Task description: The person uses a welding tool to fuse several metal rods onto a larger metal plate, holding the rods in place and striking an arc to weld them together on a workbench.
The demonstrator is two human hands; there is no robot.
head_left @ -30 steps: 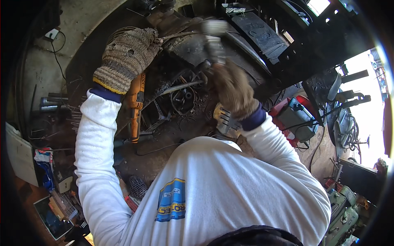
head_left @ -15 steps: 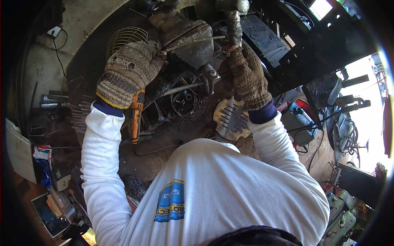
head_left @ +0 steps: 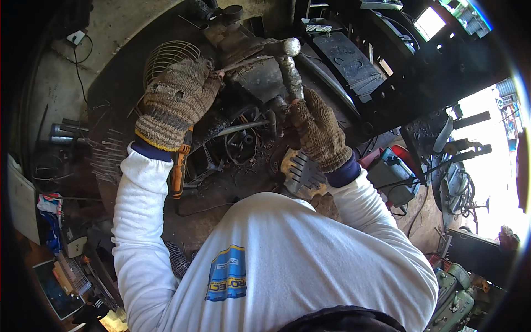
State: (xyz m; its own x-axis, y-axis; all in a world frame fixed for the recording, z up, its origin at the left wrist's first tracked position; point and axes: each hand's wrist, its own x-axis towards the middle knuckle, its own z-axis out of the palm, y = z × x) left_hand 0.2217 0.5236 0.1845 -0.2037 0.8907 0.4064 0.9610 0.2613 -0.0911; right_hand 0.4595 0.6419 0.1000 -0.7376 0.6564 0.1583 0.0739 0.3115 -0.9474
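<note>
My left hand (head_left: 180,99), in a striped brown knit glove with holes, is closed on one end of a thin metal rod (head_left: 246,62). The rod lies across the top of a worn metal bench vise (head_left: 257,80). In my right hand (head_left: 321,130), gloved the same way, is the handle of a ball-peen hammer (head_left: 290,74). Its head is down at the rod's far end, over the vise; whether it touches the rod I cannot tell. The vise's screw end and handle bar (head_left: 243,127) point toward me.
An orange-and-black power tool (head_left: 178,174) lies below my left wrist. A round wire guard (head_left: 171,55) stands behind my left hand. Several thin rods (head_left: 108,155) lie at the left. A slotted yellowish block (head_left: 301,174) is near my right wrist, and a dark perforated metal frame (head_left: 431,72) is at the right.
The hammer head has come down and to the left onto the vise area, my right hand moving left and slightly toward me. My left hand keeps its hold on the rod.
</note>
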